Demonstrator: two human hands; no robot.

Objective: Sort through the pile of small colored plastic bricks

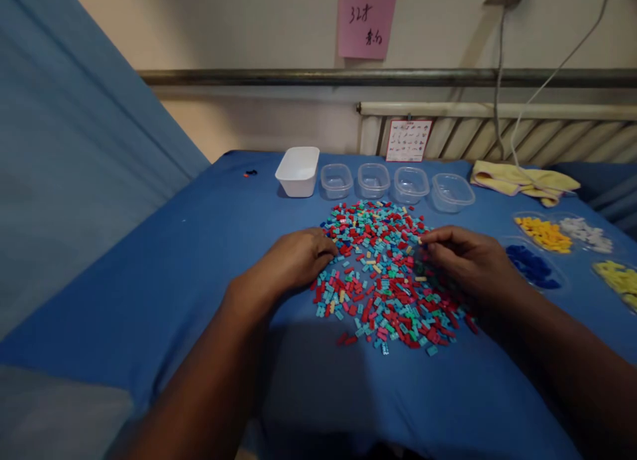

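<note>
A wide pile of small toy building bricks (368,294), mostly red and light blue with some green, pink and cream ones, is spread between my hands. My left hand (306,254) rests at the pile's left edge, its fingers curled down among the bricks. Whatever those fingers hold, if anything, is hidden. Over the right side of the pile is my right hand (465,257), with thumb and index finger pinched together. A small cream brick (421,241) shows at its fingertips.
Behind the pile stand a white tub (298,174) and several clear plastic boxes (374,181). Trays of orange bricks (545,234), white bricks (587,234), dark blue bricks (530,266) and yellow bricks (618,281) lie at right. A yellow cloth (522,179) lies by the radiator.
</note>
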